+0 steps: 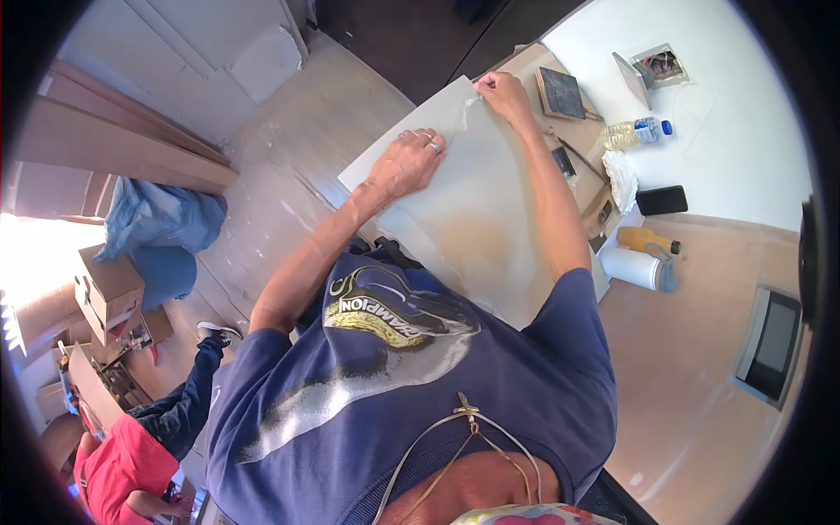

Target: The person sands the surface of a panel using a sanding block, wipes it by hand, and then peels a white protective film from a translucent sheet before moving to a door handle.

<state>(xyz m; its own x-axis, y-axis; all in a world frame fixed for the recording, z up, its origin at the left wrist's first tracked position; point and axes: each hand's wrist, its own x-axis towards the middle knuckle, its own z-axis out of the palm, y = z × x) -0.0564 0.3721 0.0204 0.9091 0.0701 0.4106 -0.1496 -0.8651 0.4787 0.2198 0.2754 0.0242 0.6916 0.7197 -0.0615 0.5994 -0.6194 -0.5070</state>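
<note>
A white panel lies in front of me, with a thin, see-through plastic film wrinkled near its far corner. My right hand is at that corner, fingers pinched on the film. On the panel, left of it, rests my left hand, with rings on it. Its fingers are curled and closed; what is under them is hidden. A brownish patch shows on the panel nearer my body.
Right of the panel are a dark sanding block, a clear bottle, a black phone, an orange bottle and a white cylinder. An open wall box shows wires. Another person sits lower left near cardboard boxes.
</note>
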